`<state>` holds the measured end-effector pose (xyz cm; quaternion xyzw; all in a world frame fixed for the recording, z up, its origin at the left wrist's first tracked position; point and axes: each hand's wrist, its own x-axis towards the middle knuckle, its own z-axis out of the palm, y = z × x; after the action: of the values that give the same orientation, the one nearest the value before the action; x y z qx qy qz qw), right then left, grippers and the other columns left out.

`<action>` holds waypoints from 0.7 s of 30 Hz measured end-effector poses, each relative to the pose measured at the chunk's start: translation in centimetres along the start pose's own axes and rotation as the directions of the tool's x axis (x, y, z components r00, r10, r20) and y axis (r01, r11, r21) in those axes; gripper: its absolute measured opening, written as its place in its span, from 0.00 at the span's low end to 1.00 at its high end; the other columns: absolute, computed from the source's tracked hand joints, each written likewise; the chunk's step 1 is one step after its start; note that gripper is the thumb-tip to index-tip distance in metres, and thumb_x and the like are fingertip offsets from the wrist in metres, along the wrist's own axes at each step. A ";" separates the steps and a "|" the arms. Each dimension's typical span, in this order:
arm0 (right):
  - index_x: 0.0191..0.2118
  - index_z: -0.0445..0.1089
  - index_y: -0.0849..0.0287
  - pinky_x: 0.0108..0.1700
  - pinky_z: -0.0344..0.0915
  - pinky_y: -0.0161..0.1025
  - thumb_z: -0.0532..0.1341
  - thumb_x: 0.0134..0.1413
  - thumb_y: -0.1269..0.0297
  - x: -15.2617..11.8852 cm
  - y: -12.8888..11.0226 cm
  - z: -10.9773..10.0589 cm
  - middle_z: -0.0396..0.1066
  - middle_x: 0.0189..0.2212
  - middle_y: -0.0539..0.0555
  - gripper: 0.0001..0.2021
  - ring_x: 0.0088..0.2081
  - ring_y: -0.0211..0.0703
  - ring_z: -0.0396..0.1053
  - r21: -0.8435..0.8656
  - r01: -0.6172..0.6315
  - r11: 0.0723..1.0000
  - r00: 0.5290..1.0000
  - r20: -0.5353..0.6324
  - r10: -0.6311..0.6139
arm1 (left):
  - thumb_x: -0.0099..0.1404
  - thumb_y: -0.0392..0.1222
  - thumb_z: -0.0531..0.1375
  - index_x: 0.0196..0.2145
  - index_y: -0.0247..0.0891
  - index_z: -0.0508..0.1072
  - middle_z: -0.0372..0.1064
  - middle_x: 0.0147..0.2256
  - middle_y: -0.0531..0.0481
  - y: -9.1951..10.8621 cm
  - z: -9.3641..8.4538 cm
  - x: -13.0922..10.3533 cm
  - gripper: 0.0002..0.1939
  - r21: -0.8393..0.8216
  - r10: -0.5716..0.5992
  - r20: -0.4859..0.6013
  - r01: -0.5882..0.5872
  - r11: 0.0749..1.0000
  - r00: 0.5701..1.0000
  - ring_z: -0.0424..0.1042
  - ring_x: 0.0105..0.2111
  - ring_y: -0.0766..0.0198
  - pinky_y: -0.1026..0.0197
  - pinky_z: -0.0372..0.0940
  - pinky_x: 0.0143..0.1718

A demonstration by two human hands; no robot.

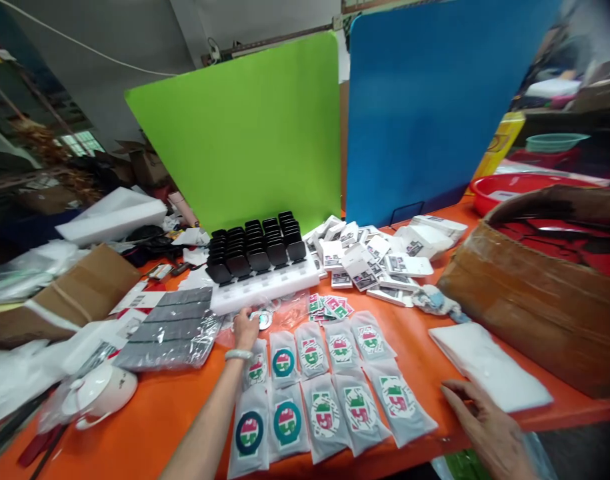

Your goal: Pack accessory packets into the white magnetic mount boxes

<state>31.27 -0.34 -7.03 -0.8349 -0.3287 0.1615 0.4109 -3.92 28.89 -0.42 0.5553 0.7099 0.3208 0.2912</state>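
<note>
My left hand (245, 330), a pale bangle at its wrist, reaches over a clear plastic sheet behind the pouches. Its fingers curl together beside a small white-rimmed disc (263, 320); what they pinch, if anything, is too small to tell. Frosted pouches lie in two rows, such as a front pouch (327, 448) with a pink-and-green printed card and a white ring on it. Dark teal rings sit on a few others, one being the teal ring (297, 423). My right hand (479, 420) hovers at the table's front edge, fingers apart, holding nothing.
Loose printed cards (331, 307) lie behind the pouches. A white foam tray (265, 285) holds rows of black plates (257, 257). Small white boxes (365, 263) pile up beside it. A foam sheet stack (489, 367) and cardboard box (529, 300) stand right; a white lidded pot (105, 393) left.
</note>
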 end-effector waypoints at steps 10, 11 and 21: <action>0.38 0.72 0.58 0.43 0.71 0.47 0.51 0.60 0.54 -0.4 1.0 2.8 0.77 0.37 0.62 0.17 0.39 0.53 0.75 -0.117 0.313 0.942 0.911 -0.245 -0.333 | 0.55 0.53 0.53 0.40 0.34 0.73 0.74 0.44 0.36 -2.1 -5.0 -5.8 0.23 0.149 0.112 -0.016 -0.108 0.983 0.994 0.73 0.43 0.44 0.49 0.66 0.45; 0.38 0.72 0.58 0.42 0.71 0.46 0.50 0.61 0.55 -0.5 1.2 2.9 0.77 0.38 0.62 0.17 0.39 0.53 0.75 -0.142 0.326 0.935 0.904 -0.244 -0.352 | 0.55 0.55 0.52 0.40 0.35 0.73 0.75 0.43 0.36 -3.1 -5.9 -6.1 0.24 0.194 0.073 -0.045 -0.063 0.979 0.996 0.74 0.43 0.43 0.48 0.67 0.44; 0.35 0.70 0.59 0.35 0.66 0.46 0.45 0.63 0.61 -0.7 -0.2 2.2 0.74 0.33 0.63 0.18 0.35 0.53 0.72 -0.296 0.349 0.889 0.900 -0.159 -0.406 | 0.58 0.55 0.46 0.40 0.37 0.73 0.73 0.49 0.36 -11.9 -9.1 -10.1 0.25 0.308 0.141 -0.015 -0.129 0.943 0.990 0.70 0.51 0.45 0.49 0.62 0.55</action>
<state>29.49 0.55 -8.19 -0.8136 -0.4570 -0.0584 0.3545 -15.92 15.76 -3.44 0.6349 0.7167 0.2362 0.1657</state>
